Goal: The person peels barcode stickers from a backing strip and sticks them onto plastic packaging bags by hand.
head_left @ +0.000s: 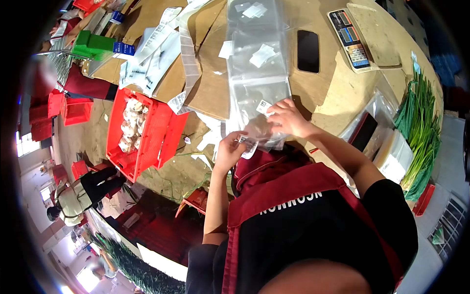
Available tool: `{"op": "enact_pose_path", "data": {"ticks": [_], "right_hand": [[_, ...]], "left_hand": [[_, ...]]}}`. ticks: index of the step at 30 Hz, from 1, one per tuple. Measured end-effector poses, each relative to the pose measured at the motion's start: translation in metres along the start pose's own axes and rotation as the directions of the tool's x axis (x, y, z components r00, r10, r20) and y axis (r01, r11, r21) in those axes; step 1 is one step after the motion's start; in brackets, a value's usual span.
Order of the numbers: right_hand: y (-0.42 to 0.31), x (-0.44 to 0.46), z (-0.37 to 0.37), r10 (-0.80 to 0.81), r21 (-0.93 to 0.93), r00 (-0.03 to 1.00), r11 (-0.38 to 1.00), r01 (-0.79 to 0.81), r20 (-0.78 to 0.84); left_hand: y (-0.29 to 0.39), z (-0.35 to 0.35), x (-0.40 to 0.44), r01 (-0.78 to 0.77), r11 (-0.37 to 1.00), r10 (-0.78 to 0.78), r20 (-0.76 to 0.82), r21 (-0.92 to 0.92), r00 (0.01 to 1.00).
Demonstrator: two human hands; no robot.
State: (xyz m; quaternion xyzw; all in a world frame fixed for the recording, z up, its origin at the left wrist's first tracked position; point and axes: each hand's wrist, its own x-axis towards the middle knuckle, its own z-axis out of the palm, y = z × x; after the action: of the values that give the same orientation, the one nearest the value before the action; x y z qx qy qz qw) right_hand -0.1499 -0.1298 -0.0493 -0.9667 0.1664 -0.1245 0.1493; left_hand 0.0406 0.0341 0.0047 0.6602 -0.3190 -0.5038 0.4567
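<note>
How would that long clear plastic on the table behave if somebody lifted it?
The clear plastic would probably sag and flop, since it looks like thin, see-through film. Its glossy shine suggests it may feel slippery.

White capital letters, among them O and M or W shapes, are being displayed on the black T-shirt (313, 235); they are being partly covered by the maroon apron (289, 187), so the whole word is being kept from view. A square code is being borne by the white label (264, 107) beside the right hand (289, 118), and dark print by the sticker (248, 146) being held in the left hand (230, 151). Lettering on the label strip (190, 54), blue box (124, 48) and electronic scale's keypad (356, 54) is being rendered too small for reading.
</note>
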Motion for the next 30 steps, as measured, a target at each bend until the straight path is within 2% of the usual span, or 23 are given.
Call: {"op": "enact_pose_path", "data": {"ticks": [2, 3, 6, 7, 8, 9, 10, 11, 13, 14, 15, 17, 18, 19, 20, 21, 23, 24, 25, 26, 27, 29, 30], "right_hand": [[0.001, 0.001, 0.007, 0.102, 0.06, 0.99, 0.992, -0.108, 0.093], [0.001, 0.004, 0.005, 0.102, 0.063, 0.991, 0.992, -0.108, 0.09], [0.015, 0.019, -0.011, 0.199, 0.462, 0.968, 0.852, -0.248, 0.152], [0.021, 0.029, -0.039, 0.408, 0.407, 0.895, 0.797, -0.446, 0.183], [0.024, 0.036, -0.052, 0.677, 0.762, 0.735, 0.495, -0.418, -0.036], [0.05, 0.047, -0.051, 0.665, 0.768, 0.549, 0.637, -0.065, -0.506], [0.057, 0.051, -0.083, 0.623, 0.599, 0.425, 0.773, -0.208, -0.657], [0.04, 0.053, -0.112, 0.417, 0.264, 0.424, 0.889, -0.373, -0.804], [0.027, 0.047, -0.09, 0.216, 0.322, 0.671, 0.946, 0.036, -0.71], [0.005, 0.041, -0.079, 0.253, 0.541, 0.861, 0.84, 0.031, -0.442], [-0.02, 0.032, -0.067, 0.2, 0.722, 0.971, 0.69, -0.043, -0.133], [-0.046, 0.016, -0.038, 0.125, 0.864, 0.938, 0.367, -0.346, 0.322], [-0.048, 0.016, -0.032, 0.116, 0.868, 0.94, 0.361, -0.342, 0.322], [-0.052, 0.013, -0.027, 0.19, 0.88, 0.908, 0.235, -0.412, 0.374], [-0.056, 0.011, -0.023, 0.262, 0.878, 0.864, 0.098, -0.468, 0.43], [-0.058, 0.013, -0.023, 0.268, 0.881, 0.863, 0.091, -0.465, 0.428], [-0.057, 0.018, -0.027, 0.253, 0.825, 0.889, 0.34, -0.45, 0.381], [-0.052, 0.023, -0.024, 0.296, 0.842, 0.927, 0.418, -0.341, 0.229], [-0.044, 0.031, -0.03, 0.322, 0.739, 0.934, 0.589, -0.327, 0.156], [-0.03, 0.036, -0.022, 0.315, 0.493, 0.936, 0.796, -0.352, 0.159], [-0.015, 0.038, -0.013, 0.312, 0.197, 0.937, 0.92, -0.34, 0.16], [0.008, 0.035, -0.012, 0.418, -0.115, 0.902, 0.907, -0.406, 0.11], [0.016, 0.037, -0.013, 0.473, -0.134, 0.866, 0.88, -0.456, 0.161]], "left_hand": [[0.004, -0.005, 0.003, -0.121, 0.948, 0.09, 0.117, 0.295, 0.989], [0.007, -0.004, 0.002, -0.121, 0.946, 0.09, 0.117, 0.299, 0.989], [0.017, -0.003, 0.0, -0.071, 0.979, 0.053, 0.099, 0.19, 0.994], [0.016, -0.002, 0.0, -0.07, 0.979, 0.053, 0.097, 0.189, 0.994], [0.013, -0.001, 0.0, -0.069, 0.995, 0.064, 0.07, 0.068, 0.996], [0.01, 0.0, -0.002, -0.067, 0.996, 0.069, 0.039, -0.056, 0.997], [0.008, -0.004, -0.004, -0.023, 0.993, 0.031, 0.073, -0.113, 0.997], [0.006, -0.005, -0.004, -0.023, 0.993, 0.032, 0.077, -0.112, 0.997], [0.003, -0.002, -0.001, -0.062, 0.988, 0.084, 0.154, -0.142, 0.985], [0.005, 0.003, 0.001, -0.107, 0.987, 0.125, 0.159, -0.118, 0.979], [0.01, 0.011, 0.002, -0.112, 0.986, 0.131, 0.158, -0.125, 0.979], [0.02, 0.019, 0.003, -0.107, 0.994, 0.11, 0.187, -0.024, 0.976], [0.019, 0.018, 0.003, -0.174, 0.978, 0.149, 0.202, 0.113, 0.968], [0.018, 0.014, 0.001, -0.164, 0.979, 0.138, 0.2, 0.121, 0.97], [0.016, 0.01, 0.0, -0.081, 0.995, 0.067, 0.203, 0.061, 0.977], [0.016, 0.008, 0.001, -0.004, 1.0, 0.004, 0.211, -0.002, 0.977], [0.018, 0.006, -0.001, 0.019, 0.993, -0.034, 0.125, 0.113, 0.992], [0.013, 0.002, 0.001, 0.042, 0.97, -0.068, 0.104, 0.238, 0.992], [0.014, -0.002, 0.002, 0.069, 0.931, -0.102, 0.073, 0.358, 0.992], [0.016, -0.006, 0.0, 0.0, 0.879, -0.046, 0.086, 0.476, 0.995], [0.015, -0.006, -0.001, 0.0, 0.879, -0.046, 0.085, 0.477, 0.995], [0.011, -0.009, -0.005, -0.03, 0.932, 0.024, 0.019, 0.361, 1.0], [0.01, -0.009, -0.007, 0.002, 0.992, -0.008, 0.052, 0.129, 0.999]]}}
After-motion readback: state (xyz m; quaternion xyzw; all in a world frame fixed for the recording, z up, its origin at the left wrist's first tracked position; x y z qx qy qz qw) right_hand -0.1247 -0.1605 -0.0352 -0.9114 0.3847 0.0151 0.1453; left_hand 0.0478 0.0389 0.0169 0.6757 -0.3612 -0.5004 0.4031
